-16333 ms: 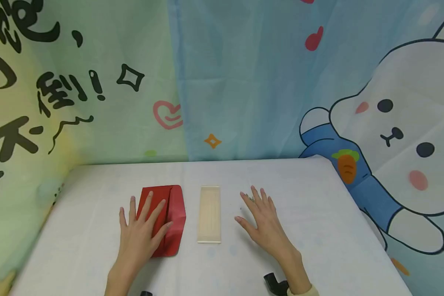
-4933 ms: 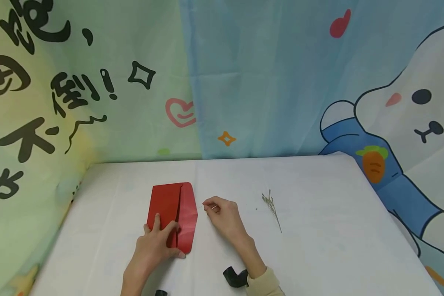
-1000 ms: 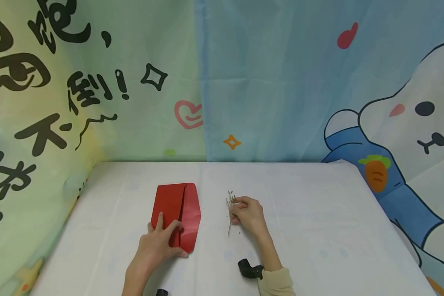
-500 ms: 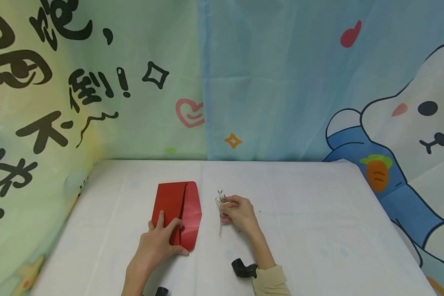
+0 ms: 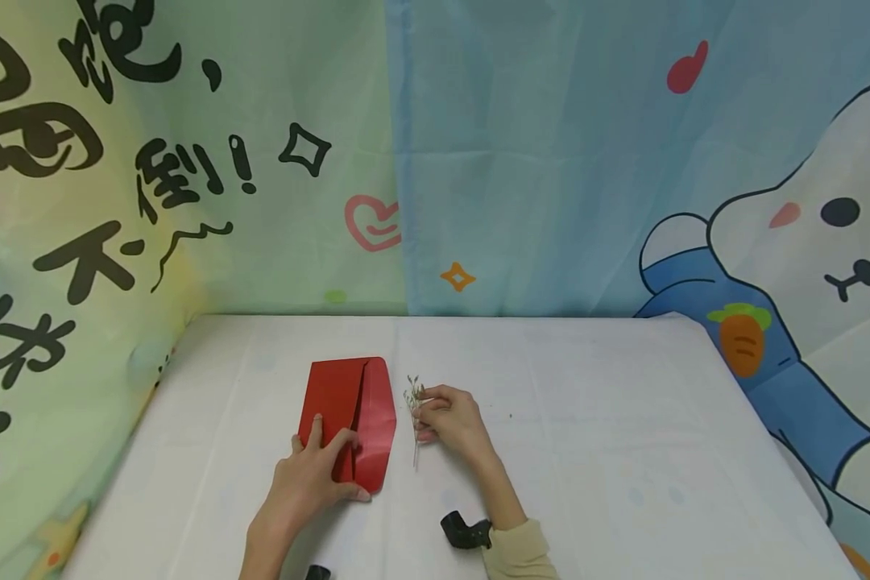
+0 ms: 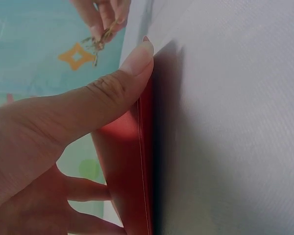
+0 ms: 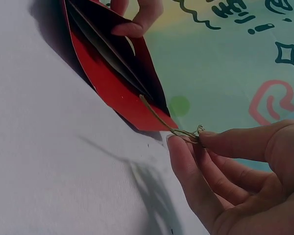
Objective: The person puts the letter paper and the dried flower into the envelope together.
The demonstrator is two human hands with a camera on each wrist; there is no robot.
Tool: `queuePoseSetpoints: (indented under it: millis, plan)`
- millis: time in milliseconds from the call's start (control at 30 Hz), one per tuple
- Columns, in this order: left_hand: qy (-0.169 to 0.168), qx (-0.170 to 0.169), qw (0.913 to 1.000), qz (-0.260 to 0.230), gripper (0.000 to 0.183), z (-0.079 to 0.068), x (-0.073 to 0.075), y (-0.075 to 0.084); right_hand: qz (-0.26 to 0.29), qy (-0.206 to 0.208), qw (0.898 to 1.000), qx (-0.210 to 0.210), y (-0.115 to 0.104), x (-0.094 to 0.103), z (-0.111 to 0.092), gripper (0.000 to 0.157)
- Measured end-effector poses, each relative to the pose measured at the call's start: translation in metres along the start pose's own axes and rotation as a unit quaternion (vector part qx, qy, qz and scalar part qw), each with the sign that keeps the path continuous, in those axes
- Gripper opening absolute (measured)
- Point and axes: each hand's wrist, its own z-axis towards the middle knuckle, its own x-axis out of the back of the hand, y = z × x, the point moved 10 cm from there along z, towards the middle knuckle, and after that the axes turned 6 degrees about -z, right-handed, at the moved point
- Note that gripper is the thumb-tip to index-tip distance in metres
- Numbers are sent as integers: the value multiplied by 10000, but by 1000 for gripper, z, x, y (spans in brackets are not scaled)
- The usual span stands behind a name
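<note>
A red envelope [image 5: 329, 387] lies on the white cloth with its flap [image 5: 375, 419] unfolded to the right. My left hand [image 5: 300, 479] holds its near part, thumb at the lower edge and a bent finger at the mouth. In the right wrist view the mouth gapes, and a pale layer [image 7: 95, 41] shows inside. My right hand [image 5: 453, 420] pinches a dried sprig [image 5: 412, 395] between thumb and fingertips, just right of the flap. Its bare stem [image 7: 157, 113] points toward the mouth in the right wrist view; in the head view sprig and flap are apart.
A white cloth [image 5: 609, 451] covers the table, with a tiny dark crumb [image 5: 511, 416] right of the hand. Black devices sit at the right wrist [image 5: 466, 532] and the left wrist [image 5: 317, 573]. A printed curtain [image 5: 522, 201] hangs behind.
The sprig, lying at right 4.9 s ago, is now in my right hand, which has moved left toward the flap. The pale slatted strip from 16.3 s ago no longer lies there. The left hand stays put.
</note>
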Motion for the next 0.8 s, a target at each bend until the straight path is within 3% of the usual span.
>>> queuePoseSetpoints:
  millis: [433,800]
  plan:
    - [6,-53,9999,-86,76,-2,1,0,268,-328,9990,141,-5,-25,-1,29]
    - [-8,-21,10000,-78,79,-2,1,0,119,-502,9984,216,-3,-43,3,26]
